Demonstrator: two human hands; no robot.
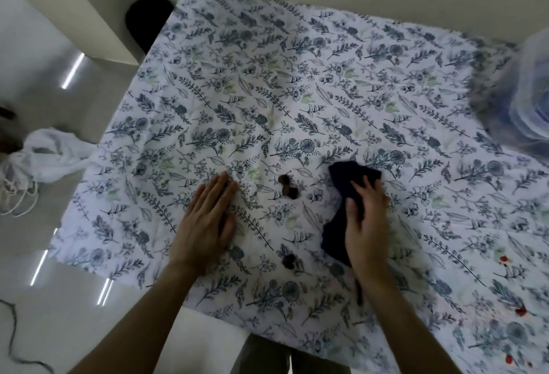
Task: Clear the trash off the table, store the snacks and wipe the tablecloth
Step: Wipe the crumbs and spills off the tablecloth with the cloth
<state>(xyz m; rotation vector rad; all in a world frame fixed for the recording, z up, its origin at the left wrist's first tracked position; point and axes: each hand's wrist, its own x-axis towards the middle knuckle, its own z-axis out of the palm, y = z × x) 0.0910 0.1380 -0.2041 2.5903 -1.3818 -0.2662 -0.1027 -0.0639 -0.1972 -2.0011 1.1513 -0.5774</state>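
Observation:
A white tablecloth (pixel 297 91) printed with blue leaves and flowers covers the table. My left hand (pixel 208 219) lies flat on it, palm down, fingers together, holding nothing. My right hand (pixel 367 219) presses a dark navy cloth (pixel 347 186) onto the tablecloth, fingers over its top. Between my hands lie small dark brown bits (pixel 288 186), and a second dark clump (pixel 289 261) sits nearer the front edge. Small red specks (pixel 505 261) dot the tablecloth at the right.
A translucent bluish plastic container (pixel 531 97) stands blurred at the right edge. On the floor to the left lies a white plastic bag (pixel 44 154) with handles. A black round object (pixel 148 23) sits past the table's far left corner. A wall runs behind.

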